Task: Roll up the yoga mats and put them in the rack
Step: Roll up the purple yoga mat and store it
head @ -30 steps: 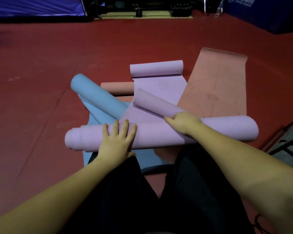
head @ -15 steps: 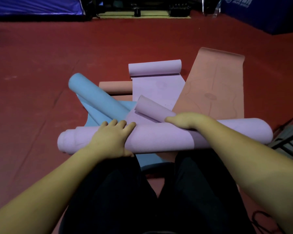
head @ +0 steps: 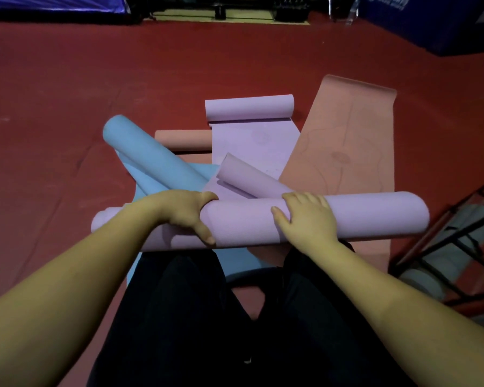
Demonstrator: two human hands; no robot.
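The person is holding a rolled lilac mat [head: 252, 219] across the lap, its long axis running left to right. The left hand [head: 189, 215] is gripping it with fingers curled over the far side and thumb on the near side; the right hand [head: 308, 219] is lying on top with fingers bent over the roll. The rack [head: 456, 247] is standing low to the right, just beyond the roll's right end, so the right hand is the nearer one for carrying it over. Other mats are lying partly unrolled on the floor [head: 95, 79] ahead.
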